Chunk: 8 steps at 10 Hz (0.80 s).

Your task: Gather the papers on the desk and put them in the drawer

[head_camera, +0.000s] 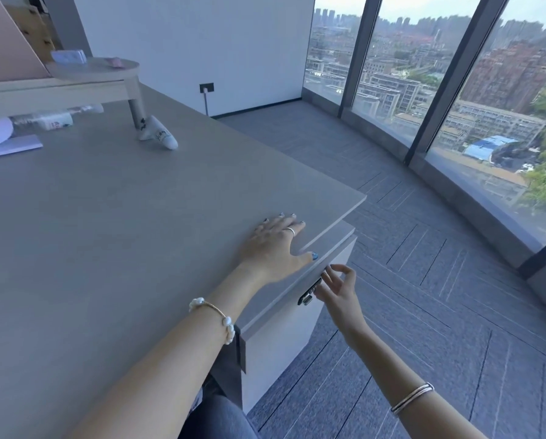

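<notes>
Fingers (332, 277) of right hand (338, 291) loosely spread and slightly curled, gripping nothing, tips just at dark metal lock handle (309, 293) on front of pale grey drawer cabinet (284, 337) tucked under desk edge; actual contact with handle impossible to confirm. Drawer front closed flush. Left hand (273, 245) flat, palm down, fingers splayed wide on grey wood-grain tabletop (122, 232) near its right corner, thumb hooked over edge just above cabinet top, holding nothing. Silver ring on one left finger, pearl-and-gold bracelet (216, 318) on left wrist, silver bangles (412, 397) on right forearm. White papers (8, 148) lying flat at far left of tabletop, well apart from both hands, partly cut off by frame edge. Beyond them, clear plastic water bottle (56, 117) on its side beneath light wooden riser shelf (75, 87), and small white ceramic figurine (159, 134) beside riser's leg. Grey carpeted floor (424, 280) and tall windows to right.
</notes>
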Tool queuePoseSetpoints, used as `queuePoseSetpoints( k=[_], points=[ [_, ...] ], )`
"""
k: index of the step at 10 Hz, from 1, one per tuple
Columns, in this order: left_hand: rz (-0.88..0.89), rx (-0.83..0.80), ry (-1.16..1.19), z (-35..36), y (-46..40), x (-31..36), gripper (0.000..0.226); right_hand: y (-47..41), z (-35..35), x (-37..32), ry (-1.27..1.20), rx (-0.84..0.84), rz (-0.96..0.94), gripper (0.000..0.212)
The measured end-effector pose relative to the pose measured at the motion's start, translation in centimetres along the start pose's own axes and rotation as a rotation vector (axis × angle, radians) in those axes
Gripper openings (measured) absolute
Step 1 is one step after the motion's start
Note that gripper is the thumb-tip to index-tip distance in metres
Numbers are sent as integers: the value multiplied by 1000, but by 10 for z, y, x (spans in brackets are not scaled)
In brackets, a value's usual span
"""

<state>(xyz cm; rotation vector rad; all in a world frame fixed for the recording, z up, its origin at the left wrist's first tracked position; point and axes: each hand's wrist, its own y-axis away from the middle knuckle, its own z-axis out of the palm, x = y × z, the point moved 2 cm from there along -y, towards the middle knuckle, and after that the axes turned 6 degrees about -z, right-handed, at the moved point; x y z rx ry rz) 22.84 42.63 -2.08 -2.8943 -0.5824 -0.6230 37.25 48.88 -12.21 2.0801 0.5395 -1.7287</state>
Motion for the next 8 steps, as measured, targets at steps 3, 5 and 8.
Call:
queuePoseSetpoints(
  k=[3,5,8],
  points=[
    [-4,10,13,1,-2,-1,68,-7,16,-13,126,35,7,47],
    [-12,8,20,0,-1,-1,68,-14,9,-11,14,-56,40,46],
    [-60,-22,241,-11,7,-1,57,25,-22,-52,63,-192,-162,58]
  ],
)
